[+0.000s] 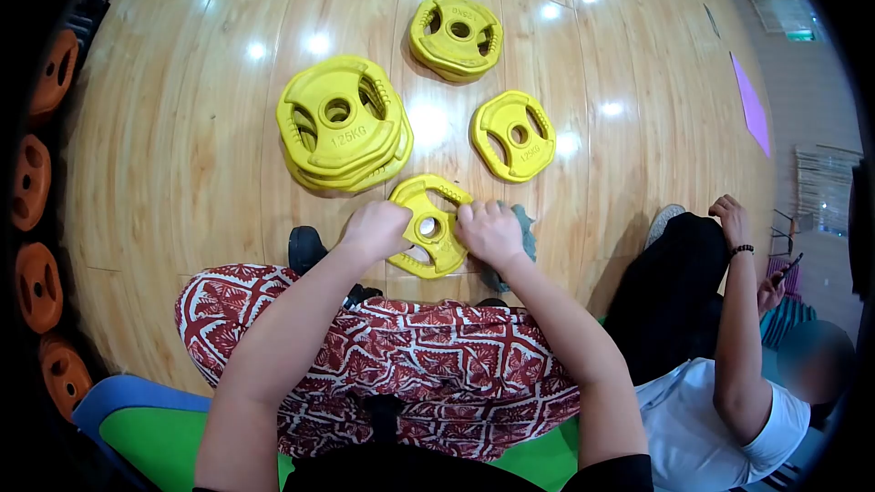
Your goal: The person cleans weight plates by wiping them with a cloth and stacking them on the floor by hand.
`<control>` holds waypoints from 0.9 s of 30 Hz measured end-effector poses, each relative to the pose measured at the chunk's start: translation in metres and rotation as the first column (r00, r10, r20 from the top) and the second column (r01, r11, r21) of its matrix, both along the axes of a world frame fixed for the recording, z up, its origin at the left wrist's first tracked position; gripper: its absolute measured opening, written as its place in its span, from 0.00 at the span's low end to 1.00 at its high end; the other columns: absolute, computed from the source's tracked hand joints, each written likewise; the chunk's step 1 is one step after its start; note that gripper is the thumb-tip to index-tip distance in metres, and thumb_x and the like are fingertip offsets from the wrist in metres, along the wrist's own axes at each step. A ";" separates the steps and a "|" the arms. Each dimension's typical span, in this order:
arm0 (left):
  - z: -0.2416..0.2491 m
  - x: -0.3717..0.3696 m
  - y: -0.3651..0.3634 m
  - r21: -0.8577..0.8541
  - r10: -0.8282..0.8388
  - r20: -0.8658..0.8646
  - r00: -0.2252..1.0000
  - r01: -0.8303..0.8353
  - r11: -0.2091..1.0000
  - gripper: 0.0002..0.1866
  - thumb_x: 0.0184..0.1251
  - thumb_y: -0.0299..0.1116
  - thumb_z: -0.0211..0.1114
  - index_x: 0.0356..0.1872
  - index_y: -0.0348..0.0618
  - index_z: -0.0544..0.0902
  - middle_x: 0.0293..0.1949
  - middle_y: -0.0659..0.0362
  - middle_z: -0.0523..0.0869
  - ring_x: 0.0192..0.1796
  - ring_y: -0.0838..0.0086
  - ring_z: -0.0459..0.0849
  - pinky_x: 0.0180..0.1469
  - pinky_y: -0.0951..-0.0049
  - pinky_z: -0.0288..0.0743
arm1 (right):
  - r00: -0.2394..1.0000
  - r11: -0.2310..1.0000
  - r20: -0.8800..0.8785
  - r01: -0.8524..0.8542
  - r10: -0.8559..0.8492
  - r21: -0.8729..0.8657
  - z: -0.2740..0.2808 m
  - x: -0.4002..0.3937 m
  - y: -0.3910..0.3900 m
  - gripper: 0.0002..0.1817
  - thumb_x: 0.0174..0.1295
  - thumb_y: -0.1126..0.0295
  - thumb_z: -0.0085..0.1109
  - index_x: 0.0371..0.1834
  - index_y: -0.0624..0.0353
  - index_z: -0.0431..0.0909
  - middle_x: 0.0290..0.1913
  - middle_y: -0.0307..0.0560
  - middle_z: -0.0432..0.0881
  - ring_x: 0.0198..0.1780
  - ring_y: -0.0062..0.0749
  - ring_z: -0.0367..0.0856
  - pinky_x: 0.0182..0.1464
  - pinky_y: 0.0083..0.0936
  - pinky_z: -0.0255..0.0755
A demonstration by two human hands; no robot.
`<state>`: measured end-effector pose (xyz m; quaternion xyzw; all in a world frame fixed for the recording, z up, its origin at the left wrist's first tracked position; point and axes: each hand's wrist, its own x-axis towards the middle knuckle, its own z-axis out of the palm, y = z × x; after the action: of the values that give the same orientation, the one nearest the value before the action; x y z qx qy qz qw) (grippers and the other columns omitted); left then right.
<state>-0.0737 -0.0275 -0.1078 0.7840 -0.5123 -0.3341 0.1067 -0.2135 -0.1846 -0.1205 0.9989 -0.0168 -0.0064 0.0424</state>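
Floor [228, 173] of pale wood-look planks spreads under everything, and gives the weights flat support. To the right of the held plate [444, 260], well apart, a seated person [693, 410] in a white T-shirt has a phone [780, 275] in one hand. Red-and-white patterned trousers [428, 346] lie just on the near side of the held plate, so it sits within easy reach. Orange weight plates [38, 292] line up well to its left.

Beyond it and to the left is the tall stack [314, 141], its yellow plates piled face-up, perhaps to save room. Farther beyond, slightly right, is a lower stack [463, 59]; a single yellow plate [522, 159] lies flat between that and the held plate, to the right.

The held plate rests in front of the knees, apparently steadied from both sides. The left hand [376, 230] is mostly closed, fingers curled at its left edge; the right hand [490, 235] is also curled, gripping its right side. A grey-green cloth [526, 232] shows beside the right hand; whether that hand has hold of it, I cannot tell.

"1.25KG" reads on the tall stack's top plate and the single plate, and upside down on the lower stack. No brand is legible.
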 end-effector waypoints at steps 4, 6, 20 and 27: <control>-0.002 -0.002 0.005 -0.047 0.065 -0.043 0.997 -0.067 0.997 0.12 0.40 0.37 0.67 0.25 0.41 0.79 0.26 0.49 0.81 0.32 0.57 0.81 0.35 0.61 0.75 | 0.878 0.892 0.210 0.449 -0.430 -0.049 -0.001 0.027 -0.032 0.08 0.51 0.64 0.51 0.21 0.54 0.67 0.19 0.44 0.74 0.19 0.35 0.75 0.18 0.33 0.70; -0.006 -0.001 0.007 -0.075 0.070 -0.053 0.996 -0.074 0.994 0.12 0.40 0.38 0.67 0.24 0.41 0.79 0.25 0.49 0.81 0.32 0.57 0.81 0.35 0.61 0.75 | 0.854 0.874 0.218 0.486 -0.472 -0.011 0.005 0.030 -0.032 0.08 0.52 0.63 0.50 0.23 0.54 0.68 0.19 0.43 0.74 0.22 0.35 0.77 0.19 0.32 0.71; -0.013 0.000 0.000 -0.178 0.005 0.006 1.000 -0.004 0.984 0.15 0.39 0.40 0.68 0.23 0.39 0.78 0.23 0.49 0.80 0.29 0.56 0.80 0.34 0.61 0.74 | 0.984 0.994 -0.167 -0.039 0.056 0.101 0.012 -0.015 0.000 0.05 0.52 0.66 0.46 0.28 0.54 0.69 0.26 0.44 0.76 0.29 0.35 0.78 0.23 0.29 0.71; -0.015 -0.003 0.000 -0.215 0.095 -0.023 0.995 -0.098 0.972 0.13 0.36 0.38 0.69 0.18 0.41 0.76 0.20 0.51 0.79 0.27 0.57 0.79 0.32 0.61 0.72 | 0.969 0.965 -0.014 0.246 -0.248 -0.086 0.002 0.004 -0.006 0.04 0.51 0.68 0.47 0.22 0.53 0.69 0.23 0.42 0.76 0.24 0.34 0.77 0.21 0.30 0.71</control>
<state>-0.0766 -0.0275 -0.1227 0.7895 -0.5062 -0.2760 0.2103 -0.2097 -0.1907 -0.1184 0.9862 -0.1409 -0.0233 0.0834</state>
